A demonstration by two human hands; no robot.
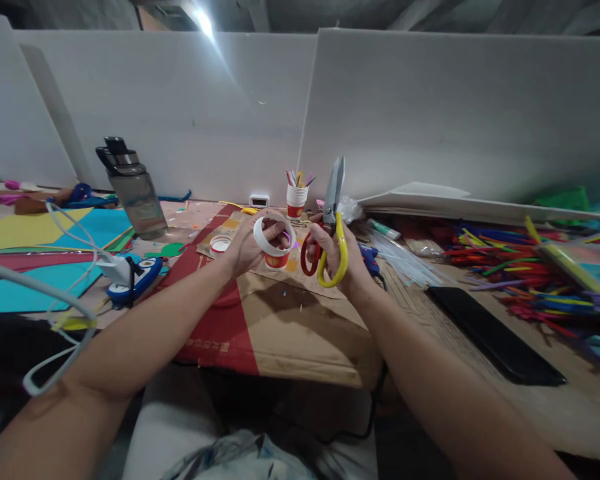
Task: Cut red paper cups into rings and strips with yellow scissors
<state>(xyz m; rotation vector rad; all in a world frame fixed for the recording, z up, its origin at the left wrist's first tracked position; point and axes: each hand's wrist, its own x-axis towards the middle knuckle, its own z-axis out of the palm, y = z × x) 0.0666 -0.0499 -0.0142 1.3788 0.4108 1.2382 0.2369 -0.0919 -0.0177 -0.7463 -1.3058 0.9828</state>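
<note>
My left hand [250, 245] holds a white paper ring [263, 241], its fingers showing through the opening. Behind and just below the ring is a red paper cup [277, 261] on the cardboard. In my right hand [330, 247] are scissors [334, 193] with one red and one yellow handle loop, blades pointing up. The blades look closed and stand apart from the ring. To the left of my left hand lies a white and red cup piece [220, 245].
White cups with pens [297, 195] stand at the back. A water bottle [136, 197], power strip [135, 283] and coloured sheets [25, 287] are at left. At right lie a glue gun [371, 259], black case [493, 333] and pipe cleaners [520, 270].
</note>
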